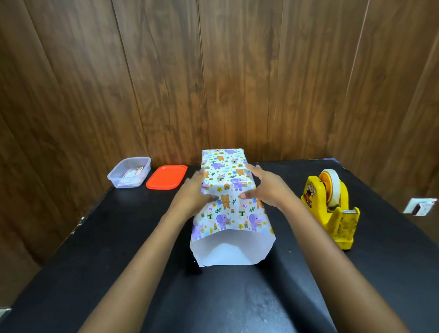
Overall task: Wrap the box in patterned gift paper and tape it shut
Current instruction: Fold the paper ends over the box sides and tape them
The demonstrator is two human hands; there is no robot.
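The wrapped box [223, 166] lies on the black table [111, 237], left of the yellow tape dispenser [331, 207]. Its gift paper [234, 219], printed with elephants, bears and rainbows, flares open at the near end, showing a plain white inside. The right hand [265, 188] rests on it, fingers stretched. The left hand [194, 193], on the side away from the dispenser, is too blurred to tell its grip. The paper hides the box itself.

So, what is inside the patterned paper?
At the open near end of the patterned paper, only its white inside shows. The box itself cannot be seen: the paper, pressed by the left hand and right hand, covers it.
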